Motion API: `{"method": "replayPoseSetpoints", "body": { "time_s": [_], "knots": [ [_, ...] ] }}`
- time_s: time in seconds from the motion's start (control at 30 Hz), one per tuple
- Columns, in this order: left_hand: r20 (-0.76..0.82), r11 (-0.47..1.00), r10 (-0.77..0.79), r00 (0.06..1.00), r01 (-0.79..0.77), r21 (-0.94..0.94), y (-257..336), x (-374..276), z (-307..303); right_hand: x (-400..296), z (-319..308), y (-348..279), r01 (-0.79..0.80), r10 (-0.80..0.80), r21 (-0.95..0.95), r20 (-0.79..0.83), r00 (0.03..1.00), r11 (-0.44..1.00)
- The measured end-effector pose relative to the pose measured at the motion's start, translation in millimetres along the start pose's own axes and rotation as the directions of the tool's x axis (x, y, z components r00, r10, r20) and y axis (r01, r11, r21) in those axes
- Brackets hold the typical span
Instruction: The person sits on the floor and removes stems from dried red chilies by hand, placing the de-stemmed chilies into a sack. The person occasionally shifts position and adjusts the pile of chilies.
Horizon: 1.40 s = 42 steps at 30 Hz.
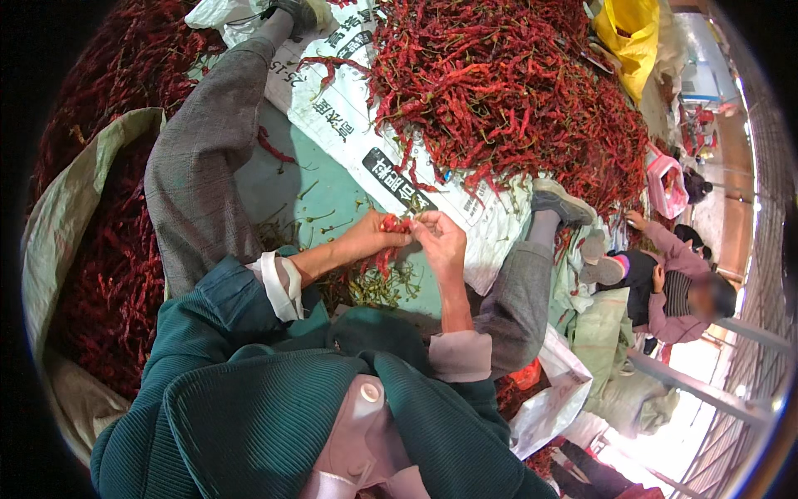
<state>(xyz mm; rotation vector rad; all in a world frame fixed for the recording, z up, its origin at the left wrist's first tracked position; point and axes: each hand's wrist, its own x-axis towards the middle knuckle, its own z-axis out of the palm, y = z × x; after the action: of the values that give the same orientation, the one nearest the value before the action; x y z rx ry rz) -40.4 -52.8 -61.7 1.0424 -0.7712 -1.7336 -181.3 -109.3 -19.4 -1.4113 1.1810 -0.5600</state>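
Observation:
Before me, my left hand [369, 236] is closed around several dried red chili peppers [395, 224], some hanging below the fingers. Beside it, my right hand [441, 236] pinches at the green stem end of these chilies with thumb and forefinger. A small heap of plucked green stems [386, 287] lies beneath the hands on the green ground, with more stems scattered to the left. Past the hands, a large pile of red chilies [499, 93] rests on printed white woven sacks [349, 118]. One loose chili [274, 148] lies near my left leg.
An open woven sack [68, 181] full of red chilies stands at the left. My legs stretch out on both sides. A white sack [555, 399] with chilies lies at lower right. A yellow bag [633, 47] is at upper right. Another person [673, 280] sits at the right, reaching towards the pile.

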Motion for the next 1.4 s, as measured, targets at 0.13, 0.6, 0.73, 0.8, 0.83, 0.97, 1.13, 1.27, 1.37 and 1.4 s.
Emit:
{"method": "replayPoseSetpoints", "body": {
  "time_s": [0.13,0.6,0.73,0.8,0.83,0.97,1.13,1.27,1.37,1.4],
  "knots": [
    [0.269,0.712,0.440,0.857,-0.515,0.476,1.8,-2.3,-5.8,-19.6,-11.8,2.3,-0.263,0.245,0.438,0.098,0.965,0.860],
    [0.182,0.951,-0.070,0.981,0.010,0.310,-5.4,-13.0,9.7,-7.5,-55.4,16.1,0.203,-0.252,-0.662,0.022,0.967,0.722],
    [0.154,0.972,0.033,0.988,-0.067,0.223,-13.6,-10.5,7.5,54.7,-27.3,14.4,0.358,-0.550,-0.759,0.000,0.835,0.544],
    [0.153,0.963,-0.011,0.988,-0.031,0.267,-7.4,-8.6,4.7,64.8,-30.8,16.9,0.343,-0.494,-0.778,0.048,0.868,0.526],
    [0.155,0.959,-0.030,0.987,-0.015,0.284,-2.7,-8.0,4.7,67.6,-33.8,17.4,0.334,-0.464,-0.792,0.073,0.883,0.512],
    [0.119,0.685,0.354,0.928,-0.344,0.642,2.8,-9.4,4.7,27.6,-32.5,8.0,0.250,-0.262,-0.703,0.094,0.960,0.665],
    [0.295,0.300,0.481,0.825,-0.472,0.829,12.2,-11.2,7.6,-16.2,-21.7,-4.3,0.388,-0.232,-0.784,0.312,0.921,0.485],
    [0.368,0.155,0.436,0.821,-0.471,0.868,8.4,-10.0,0.9,-30.6,-15.0,-2.1,0.442,-0.288,-0.734,0.338,0.896,0.516],
    [0.319,0.199,0.378,0.869,-0.413,0.889,16.8,-16.8,6.3,-36.0,-6.8,2.5,0.398,-0.323,-0.727,0.251,0.912,0.559],
    [0.322,0.191,0.445,0.835,-0.440,0.877,15.8,-16.2,5.9,-36.5,-3.4,8.2,0.398,-0.380,-0.720,0.200,0.903,0.569]
  ]
}}
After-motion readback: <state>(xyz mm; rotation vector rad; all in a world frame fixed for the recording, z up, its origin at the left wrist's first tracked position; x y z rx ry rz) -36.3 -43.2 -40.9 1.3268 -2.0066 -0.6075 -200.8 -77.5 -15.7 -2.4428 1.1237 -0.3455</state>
